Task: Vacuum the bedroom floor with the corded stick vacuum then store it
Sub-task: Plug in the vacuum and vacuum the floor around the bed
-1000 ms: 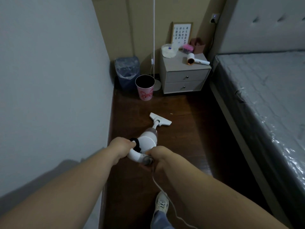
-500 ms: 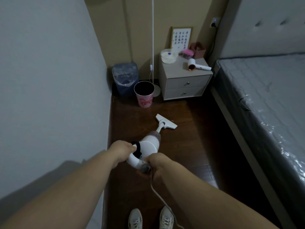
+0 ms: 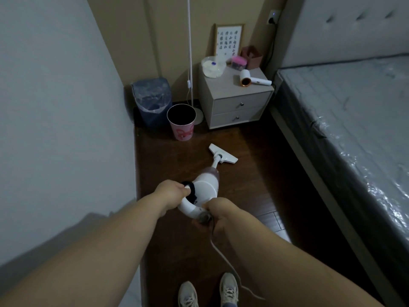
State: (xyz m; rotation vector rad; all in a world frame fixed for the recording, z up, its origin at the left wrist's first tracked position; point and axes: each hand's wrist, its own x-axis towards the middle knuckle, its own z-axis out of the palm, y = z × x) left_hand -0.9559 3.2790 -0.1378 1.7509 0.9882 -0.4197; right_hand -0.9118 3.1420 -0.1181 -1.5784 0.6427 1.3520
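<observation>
The person is in the vacuuming step, working the strip of dark wooden floor [image 3: 254, 191] between the grey wall on the left of the frame and the bed [image 3: 354, 129] on the right. The stick vacuum [image 3: 207, 188] sits in the middle of the frame. The left hand [image 3: 171, 192] curls its fingers round the upper part of the looped handle. The right hand [image 3: 218, 210] grips the lower end of the loop, where the white cord [image 3: 223, 258] leaves the machine and trails down past the shoes [image 3: 208, 291] at the bottom edge.

The vacuum's long axis runs from the hands up and slightly right, along the corridor of floor. Its body leans forward and the tube slants down to the floor head [image 3: 223, 153], which lies flat on the boards. The head's own long edge runs diagonally, from upper left to lower right, across the tube's line. It points toward the nightstand [image 3: 236, 107] and lies below and right of the pink cup bin [image 3: 182, 122], apart from both.

Storing has not begun. The next move probably calls for more strokes along the boards, toward the far corner by the blue bin [image 3: 152, 100] and along the bed's edge. The person must likely keep the head flat, steer clear of the pink cup bin and mind the cord near the feet.
</observation>
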